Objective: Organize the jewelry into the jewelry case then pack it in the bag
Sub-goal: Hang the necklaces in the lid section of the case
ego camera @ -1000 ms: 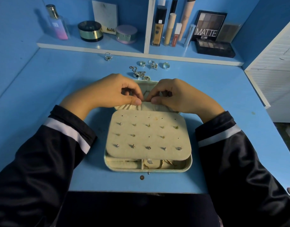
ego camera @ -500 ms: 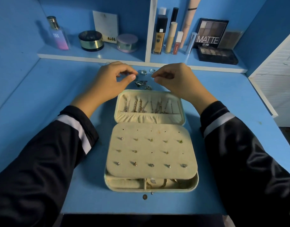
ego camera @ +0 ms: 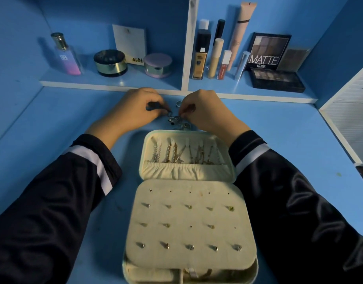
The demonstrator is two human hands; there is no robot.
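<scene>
While both your hands bent over the loose jewelry (ego camera: 177,120) on the worktop (ego camera: 53,124), the step looked like freeing one piece from the tangle. You needed to pinch a single ring or charm, lift it slowly, and let nothing drag along. Your left hand (ego camera: 135,111) and right hand (ego camera: 207,114) had narrow, curled fingers (ego camera: 162,110) touching the pile from either side; whether they gripped anything could not be told. That pile lay between your fingertips, just beyond the far rim of the open jewelry case (ego camera: 217,234).
</scene>
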